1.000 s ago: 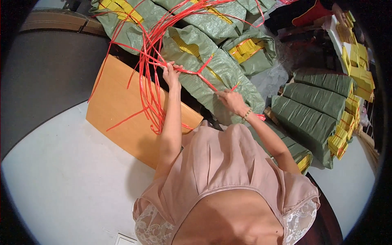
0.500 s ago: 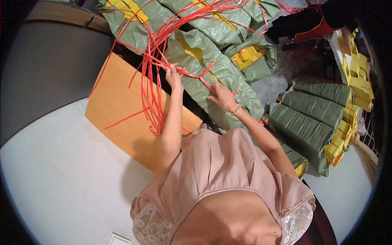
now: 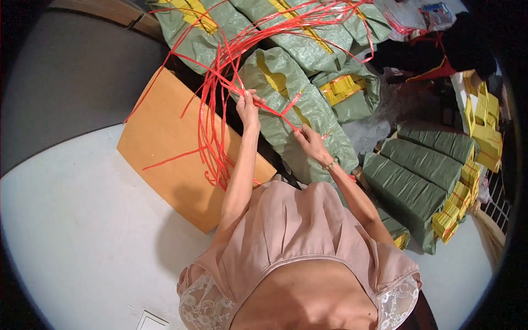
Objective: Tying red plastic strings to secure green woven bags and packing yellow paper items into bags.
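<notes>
Left hand [image 3: 247, 107] closed around red plastic strings [image 3: 220, 110] above green woven sack [image 3: 308, 110]. Right hand [image 3: 311, 144] pinches one strand taut on sack. Orange board [image 3: 165, 148] lies left.

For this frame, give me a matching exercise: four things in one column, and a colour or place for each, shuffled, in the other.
Things:
1. strips
2. board
3. sack
4. bundles

Descriptions:
A. dark green, stacked at the person's right
B. red, gathered in the left hand
C. orange-brown, flat on the white floor
D. light green with a yellow stripe, under the right hand

Pairs: 1-B, 2-C, 3-D, 4-A
</notes>
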{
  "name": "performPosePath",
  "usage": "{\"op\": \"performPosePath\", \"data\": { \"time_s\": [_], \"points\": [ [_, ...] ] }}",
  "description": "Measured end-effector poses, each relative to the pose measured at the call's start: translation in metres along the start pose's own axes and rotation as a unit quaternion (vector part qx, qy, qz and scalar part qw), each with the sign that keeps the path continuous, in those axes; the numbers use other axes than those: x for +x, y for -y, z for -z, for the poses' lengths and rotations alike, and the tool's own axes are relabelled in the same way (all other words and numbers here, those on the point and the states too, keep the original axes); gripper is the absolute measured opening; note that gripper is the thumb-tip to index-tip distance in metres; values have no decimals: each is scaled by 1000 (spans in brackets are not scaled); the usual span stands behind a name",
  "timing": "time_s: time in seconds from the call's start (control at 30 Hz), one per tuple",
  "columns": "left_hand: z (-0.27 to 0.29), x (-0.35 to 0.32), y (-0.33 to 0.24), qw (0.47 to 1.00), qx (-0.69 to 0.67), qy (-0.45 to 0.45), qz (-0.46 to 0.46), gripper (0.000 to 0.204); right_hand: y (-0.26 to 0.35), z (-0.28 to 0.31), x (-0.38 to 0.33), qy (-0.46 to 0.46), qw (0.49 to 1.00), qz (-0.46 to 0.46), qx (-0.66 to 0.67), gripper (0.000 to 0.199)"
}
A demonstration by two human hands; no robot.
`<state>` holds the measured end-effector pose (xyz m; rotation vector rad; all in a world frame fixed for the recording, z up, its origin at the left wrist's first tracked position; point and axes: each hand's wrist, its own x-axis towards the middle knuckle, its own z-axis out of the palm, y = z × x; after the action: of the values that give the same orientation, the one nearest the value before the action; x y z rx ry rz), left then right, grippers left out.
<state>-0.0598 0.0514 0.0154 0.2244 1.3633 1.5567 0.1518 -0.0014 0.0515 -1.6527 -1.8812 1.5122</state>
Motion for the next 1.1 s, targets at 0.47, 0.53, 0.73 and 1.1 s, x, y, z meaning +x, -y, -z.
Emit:
{"op": "performPosePath", "data": {
  "time_s": [0.47, 0.53, 0.73, 1.1],
  "points": [
    [-8, 23, -5, 995, 74, 28, -59, 27, 99, -9, 160, -152, 949, 224, -160, 23],
    [1, 26, -8, 993, 114, 9, -41, 25, 118, -15, 163, -113, 975, 151, -121, 24],
    [-18, 21, -22, 937, 246, -55, -243, 31, 131, -11, 174, -128, 961, 226, -98, 22],
    [-34, 41, -15, 926, 302, -38, -225, 28, 104, 40, 191, -149, 940, 301, -53, 28]
  ]
}}
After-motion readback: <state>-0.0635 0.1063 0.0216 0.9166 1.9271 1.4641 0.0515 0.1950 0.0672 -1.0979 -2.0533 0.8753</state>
